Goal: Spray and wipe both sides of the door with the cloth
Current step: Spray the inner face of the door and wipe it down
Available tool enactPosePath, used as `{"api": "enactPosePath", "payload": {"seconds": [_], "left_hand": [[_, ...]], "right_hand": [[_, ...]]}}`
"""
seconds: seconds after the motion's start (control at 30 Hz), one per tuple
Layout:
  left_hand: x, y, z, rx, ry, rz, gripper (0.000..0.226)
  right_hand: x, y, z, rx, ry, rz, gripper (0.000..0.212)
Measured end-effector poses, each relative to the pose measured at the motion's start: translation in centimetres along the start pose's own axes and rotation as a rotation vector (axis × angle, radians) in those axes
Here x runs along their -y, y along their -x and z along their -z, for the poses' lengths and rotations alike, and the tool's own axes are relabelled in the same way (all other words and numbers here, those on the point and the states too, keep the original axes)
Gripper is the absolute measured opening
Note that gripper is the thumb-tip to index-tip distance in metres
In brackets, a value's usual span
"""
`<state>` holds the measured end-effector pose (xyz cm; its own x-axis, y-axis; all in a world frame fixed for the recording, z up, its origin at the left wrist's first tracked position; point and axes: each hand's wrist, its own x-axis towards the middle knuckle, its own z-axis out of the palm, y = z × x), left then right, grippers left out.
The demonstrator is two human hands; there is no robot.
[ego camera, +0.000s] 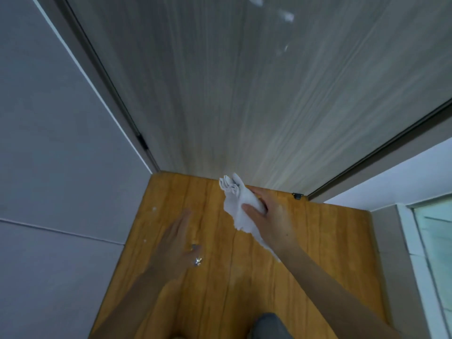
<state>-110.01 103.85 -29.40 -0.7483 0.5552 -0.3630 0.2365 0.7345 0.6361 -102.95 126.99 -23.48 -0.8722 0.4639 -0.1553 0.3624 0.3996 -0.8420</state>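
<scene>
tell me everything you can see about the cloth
The cloth is white and looks thin and soft, crumpled rather than folded flat. The right hand grips it around the middle, thumb across its front and fingers behind. Its bunched top end, showing several layered folds, points up at the bottom edge of the grey wood-grain door, level with the floor line; whether it touches the door cannot be told. A ragged tail hangs below the hand along the wrist, over the wooden floor. No stains are visible on it.
</scene>
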Motion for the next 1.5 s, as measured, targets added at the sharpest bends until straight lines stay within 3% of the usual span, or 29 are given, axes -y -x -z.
{"api": "enactPosePath", "payload": {"seconds": [0.1, 0.23, 0.37, 0.47, 0.6, 0.83, 1.0, 1.07, 1.13, 1.23, 1.33, 1.5], "left_hand": [[-10.8, 2.4, 8.1, -0.191, 0.112, -0.100, 0.057], [-26.1, 7.4, 18.2, -0.236, 0.375, -0.181, 0.033], [-37.0, 10.5, 25.5, -0.235, 0.551, -0.208, 0.032], [-42.1, 11.5, 28.9, -0.238, 0.633, -0.178, 0.020], [-47.4, 12.4, 31.4, -0.197, 0.746, -0.133, 0.022], [-49.5, 12.2, 34.9, -0.223, 0.602, -0.165, 0.010], [-48.6, 10.8, 40.0, -0.142, 0.618, -0.323, 0.014], [-48.0, 10.1, 42.8, -0.085, 0.626, -0.399, 0.032], [-47.5, 9.3, 45.7, -0.015, 0.710, -0.434, 0.028], [-47.1, 8.3, 49.6, 0.130, 0.862, -0.453, 0.029], [-46.4, 7.0, 52.2, 0.197, 0.895, -0.463, 0.034], [-45.8, 5.2, 55.0, 0.149, 0.879, -0.473, 0.033]], "right_hand": [[9.5, 1.5, 5.7, -0.011, -0.024, 0.010, 0.032], [21.7, 3.3, 13.6, -0.041, -0.047, 0.067, 0.036], [30.3, 4.4, 20.4, -0.087, -0.011, 0.160, 0.033], [34.8, 5.1, 24.1, -0.152, 0.080, 0.284, 0.036], [38.2, 6.3, 27.1, -0.311, 0.309, 0.466, 0.038], [41.0, 7.1, 27.2, -0.422, 0.263, 0.439, 0.046], [43.7, 5.5, 26.1, -0.408, 0.032, 0.443, 0.046], [45.4, 4.9, 25.5, -0.439, -0.222, 0.311, 0.045], [46.5, 4.1, 24.8, -0.490, -0.409, 0.129, 0.049], [47.6, 2.7, 24.1, -0.337, -0.662, -0.066, 0.064], [49.3, 1.9, 23.6, -0.090, -0.993, -0.011, 0.048], [52.8, -1.1, 25.1, -0.081, -1.054, 0.048, 0.043]]}}
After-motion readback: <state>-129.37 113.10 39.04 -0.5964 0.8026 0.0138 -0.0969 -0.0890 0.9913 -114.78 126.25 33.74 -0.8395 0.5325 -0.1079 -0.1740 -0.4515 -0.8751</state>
